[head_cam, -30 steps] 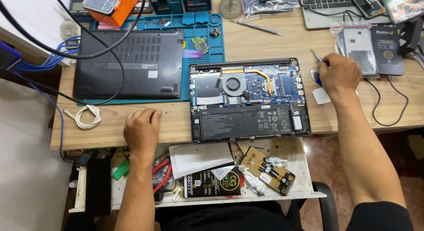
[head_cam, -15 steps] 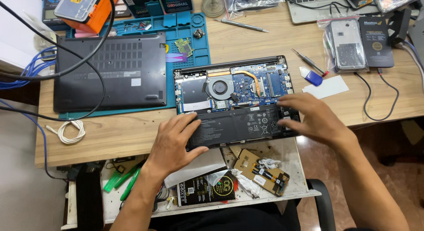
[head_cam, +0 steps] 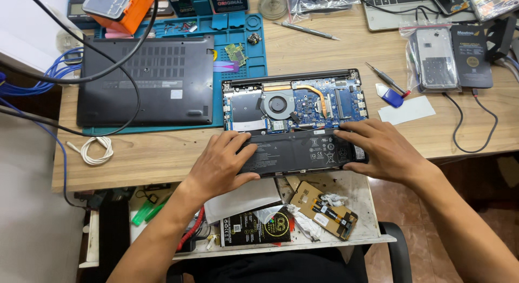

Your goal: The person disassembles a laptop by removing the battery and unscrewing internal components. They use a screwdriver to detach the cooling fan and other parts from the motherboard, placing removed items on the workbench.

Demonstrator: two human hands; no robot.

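Fingers (head_cam: 238, 145) of our left hand (head_cam: 219, 166) and right hand (head_cam: 378, 150) clasp both ends of the flat black battery (head_cam: 297, 153), seated along the near edge of the opened laptop (head_cam: 294, 101) on the bench (head_cam: 335, 50); cover off, battery not yet lifted out.

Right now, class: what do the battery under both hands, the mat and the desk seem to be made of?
Battery: matte black plastic film wrap, probably; flat with printed marks.
Mat: blue silicone or rubber, likely; moulded compartments, dull surface.
Desk: light wood or wood-look laminate; visible grain, smooth.
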